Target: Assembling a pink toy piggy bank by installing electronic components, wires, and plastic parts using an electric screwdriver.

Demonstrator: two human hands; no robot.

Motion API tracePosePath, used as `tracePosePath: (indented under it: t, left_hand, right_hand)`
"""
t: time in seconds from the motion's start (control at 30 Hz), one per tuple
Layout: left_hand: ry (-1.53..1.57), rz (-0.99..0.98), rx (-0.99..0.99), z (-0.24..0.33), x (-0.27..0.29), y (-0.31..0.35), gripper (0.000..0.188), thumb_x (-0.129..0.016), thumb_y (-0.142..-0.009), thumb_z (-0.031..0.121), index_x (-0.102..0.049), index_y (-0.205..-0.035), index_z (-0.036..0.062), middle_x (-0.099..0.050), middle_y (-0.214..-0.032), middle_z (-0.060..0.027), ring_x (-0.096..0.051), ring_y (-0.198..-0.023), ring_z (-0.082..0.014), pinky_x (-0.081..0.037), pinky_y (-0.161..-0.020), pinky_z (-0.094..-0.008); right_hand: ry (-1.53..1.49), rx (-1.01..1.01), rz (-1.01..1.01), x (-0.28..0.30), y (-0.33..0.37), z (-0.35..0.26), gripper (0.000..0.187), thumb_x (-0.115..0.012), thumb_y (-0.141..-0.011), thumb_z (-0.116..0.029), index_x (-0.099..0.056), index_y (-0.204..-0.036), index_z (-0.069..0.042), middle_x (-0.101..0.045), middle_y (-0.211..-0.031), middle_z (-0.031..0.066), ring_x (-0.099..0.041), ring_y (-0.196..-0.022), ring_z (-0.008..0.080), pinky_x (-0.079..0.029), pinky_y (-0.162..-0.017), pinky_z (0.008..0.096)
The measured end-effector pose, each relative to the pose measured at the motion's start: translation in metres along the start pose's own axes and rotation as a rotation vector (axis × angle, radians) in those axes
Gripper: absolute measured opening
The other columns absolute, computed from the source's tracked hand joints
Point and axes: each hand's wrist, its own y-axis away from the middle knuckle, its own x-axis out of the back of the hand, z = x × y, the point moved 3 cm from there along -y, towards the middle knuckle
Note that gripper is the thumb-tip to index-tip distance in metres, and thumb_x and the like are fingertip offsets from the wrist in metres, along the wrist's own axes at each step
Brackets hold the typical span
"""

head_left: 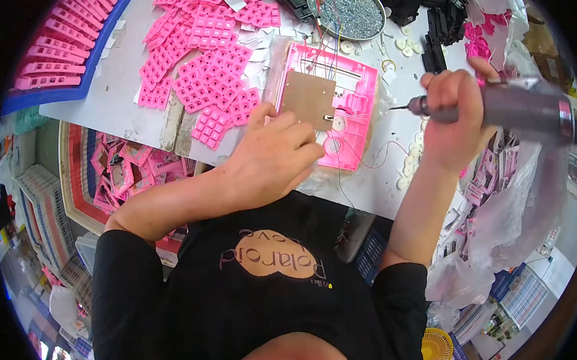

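In my right hand (456,105) is a dark electric screwdriver (524,110), gripped near its front. Its thin bit points left and stands just right of a pink plastic housing (358,122), apart from it. My left hand (277,148) lies palm down over the housing's near left edge, fingers bent inward. Its fingertips are mostly hidden, so what they hold cannot be made out. A brown circuit board (309,97) sits inside the housing, beside the left fingers. Thin red and dark wires (371,162) run from the housing.
Pink keypad pieces (213,80) are heaped to the left. A round metal tray (352,13) of small screws stands at the far side, black plastic parts (433,38) to its right. White round pieces (411,165) lie near my right forearm. A blue crate (82,91) holds pink parts.
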Motion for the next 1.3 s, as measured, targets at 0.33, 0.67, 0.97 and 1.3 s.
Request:
tracePosePath:
  t: [0.33, 0.67, 0.97, 1.3]
  left_hand:
    - [0.437, 0.081, 0.133, -0.027, 0.014, 0.013, 0.014, -0.071, -0.086, -0.001, -0.072, -0.099, 0.0026, -0.070, -0.088, -0.0102, -0.069, -0.080, -0.0253, -0.052, -0.067, -0.0311]
    - [1.034, 0.194, 0.590, -0.035, 0.003, 0.016, 0.022, -0.067, -0.089, -0.003, -0.061, -0.109, 0.0015, -0.065, -0.088, -0.0045, -0.062, -0.079, -0.0073, -0.049, -0.067, -0.0250]
    - [0.639, 0.243, 0.373, -0.037, 0.012, 0.007, 0.038, -0.064, -0.086, -0.006, -0.053, -0.122, 0.0007, -0.059, -0.107, -0.0059, -0.059, -0.099, -0.0135, -0.047, -0.091, -0.0283]
    - [0.412, 0.193, 0.368, -0.040, 0.015, 0.011, 0.010, -0.072, -0.079, 0.001, -0.067, -0.086, 0.0030, -0.060, -0.105, -0.0085, -0.059, -0.104, -0.0222, -0.045, -0.092, -0.0333]
  right_hand:
    - [0.472, -0.545, -0.257, -0.033, 0.073, 0.013, 0.034, -0.064, -0.091, -0.002, -0.064, -0.124, -0.001, -0.071, -0.090, 0.0071, -0.058, -0.060, 0.0071, -0.047, -0.058, 0.0228]
    - [0.413, -0.670, -0.492, -0.059, 0.082, 0.053, 0.012, -0.068, -0.089, -0.007, -0.068, -0.099, 0.000, -0.069, -0.074, 0.0085, -0.064, -0.058, 0.0129, -0.048, -0.054, 0.0271]
    - [0.189, -0.767, -0.312, -0.055, 0.085, 0.056, 0.013, -0.065, -0.092, 0.001, -0.065, -0.105, 0.003, -0.069, -0.081, 0.0055, -0.063, -0.063, 0.0076, -0.050, -0.055, 0.0228]
    - [0.165, -0.739, -0.252, -0.059, 0.092, 0.056, 0.013, -0.065, -0.092, 0.004, -0.062, -0.104, 0.003, -0.067, -0.084, 0.0047, -0.062, -0.063, 0.0063, -0.050, -0.055, 0.0209]
